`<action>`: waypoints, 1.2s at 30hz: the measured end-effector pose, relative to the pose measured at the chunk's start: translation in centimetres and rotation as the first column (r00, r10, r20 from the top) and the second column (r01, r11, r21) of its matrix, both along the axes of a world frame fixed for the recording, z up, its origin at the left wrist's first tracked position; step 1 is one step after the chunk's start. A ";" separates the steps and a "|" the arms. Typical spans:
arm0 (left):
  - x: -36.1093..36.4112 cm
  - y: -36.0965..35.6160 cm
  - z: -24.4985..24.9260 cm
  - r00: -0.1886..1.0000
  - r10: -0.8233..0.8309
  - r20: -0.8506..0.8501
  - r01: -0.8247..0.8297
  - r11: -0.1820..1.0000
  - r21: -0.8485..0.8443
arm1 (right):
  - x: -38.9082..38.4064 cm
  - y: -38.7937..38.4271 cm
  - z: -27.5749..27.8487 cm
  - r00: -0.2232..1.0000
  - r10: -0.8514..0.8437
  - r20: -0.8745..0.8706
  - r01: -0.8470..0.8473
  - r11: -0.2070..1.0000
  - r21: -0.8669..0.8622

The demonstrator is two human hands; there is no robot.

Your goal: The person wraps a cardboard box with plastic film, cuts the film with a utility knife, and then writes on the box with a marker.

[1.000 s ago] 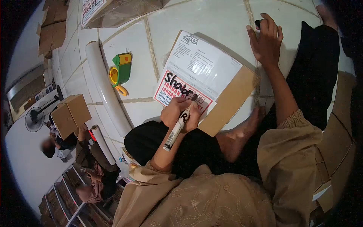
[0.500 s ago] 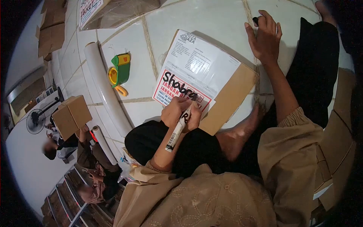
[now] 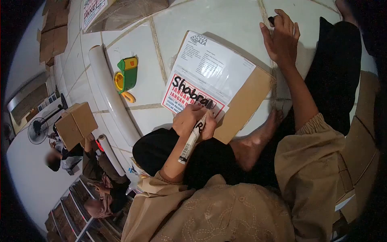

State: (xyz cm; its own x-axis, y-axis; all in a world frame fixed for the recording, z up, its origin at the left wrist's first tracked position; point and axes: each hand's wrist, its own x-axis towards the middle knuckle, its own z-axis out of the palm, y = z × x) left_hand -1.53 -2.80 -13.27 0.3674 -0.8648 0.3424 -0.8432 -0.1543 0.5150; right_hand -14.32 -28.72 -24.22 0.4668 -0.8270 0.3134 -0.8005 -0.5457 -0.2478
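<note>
Writing "Shabra" in black over a red "JANGAN" label, the left hand grips a marker, tip up-right on the cardboard box on the floor. Right hand rests spread on the tiles.

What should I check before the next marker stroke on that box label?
1. Marker gripped firmly by left hand: ok.
2. Tip touching the label: cannot tell, the fingers crowd it.
3. Cardboard box lying on the tiled floor: ok.
4. Right hand bracing the box: not ok, it rests on the floor beside it.
5. Small black piece at the right hand is the cap: cannot tell.
6. Tape dispenser clear of the box: ok.
</note>
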 end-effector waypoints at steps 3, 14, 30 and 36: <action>0.2 0.3 -0.2 0.999 -0.020 -0.031 0.017 0.995 -0.094 | 0.0 0.0 0.2 1.000 0.006 0.013 -0.006 1.000 -0.001; 0.0 -0.1 -0.1 0.995 -0.057 -0.083 0.054 0.998 -0.033 | 0.1 0.1 0.6 1.000 0.013 0.019 -0.013 1.000 0.019; 0.1 0.2 -0.6 0.972 -0.210 -0.103 0.193 0.969 -0.153 | 0.0 0.1 0.6 1.000 0.010 0.028 -0.010 1.000 0.008; -0.1 0.5 1.0 0.475 0.033 -0.879 -0.423 0.885 -0.195 | 0.0 0.2 0.7 1.000 -0.020 0.018 0.019 0.999 0.051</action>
